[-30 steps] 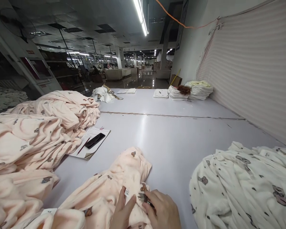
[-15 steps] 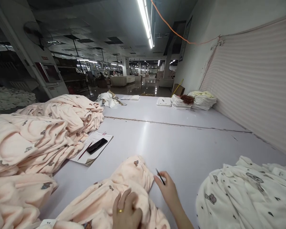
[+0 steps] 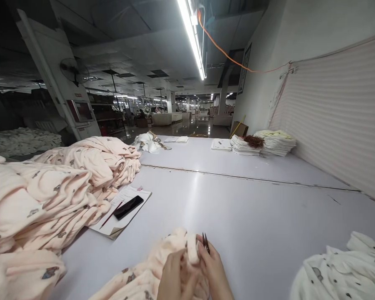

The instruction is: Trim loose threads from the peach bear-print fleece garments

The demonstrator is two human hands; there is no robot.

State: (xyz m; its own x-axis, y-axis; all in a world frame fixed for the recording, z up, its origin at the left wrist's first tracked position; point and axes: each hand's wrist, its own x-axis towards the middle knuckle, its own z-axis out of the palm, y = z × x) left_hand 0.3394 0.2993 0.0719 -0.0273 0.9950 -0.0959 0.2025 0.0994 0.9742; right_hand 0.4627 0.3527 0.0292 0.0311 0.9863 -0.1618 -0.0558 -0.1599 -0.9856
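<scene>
At the near edge of the table, a peach fleece garment with small animal prints lies bunched up. My left hand is closed on its raised part, fingers partly hidden by the cloth. My right hand keeps a pair of small dark thread snips in its grip, blades pointing up and away and slightly apart. Its thumb and fingers also pinch a folded edge of the same garment. Both hands are close together, with the fold between them.
Piled peach fleece covers the left side. Beside it, a phone and a dark red pencil lie on clipped papers. White printed fleece is heaped at right. Folded white stacks stand at the far edge.
My right hand has come left to the garment and now pinches its edge. The left hand has turned and gathered the cloth upward. The camera view has tilted up slightly.
</scene>
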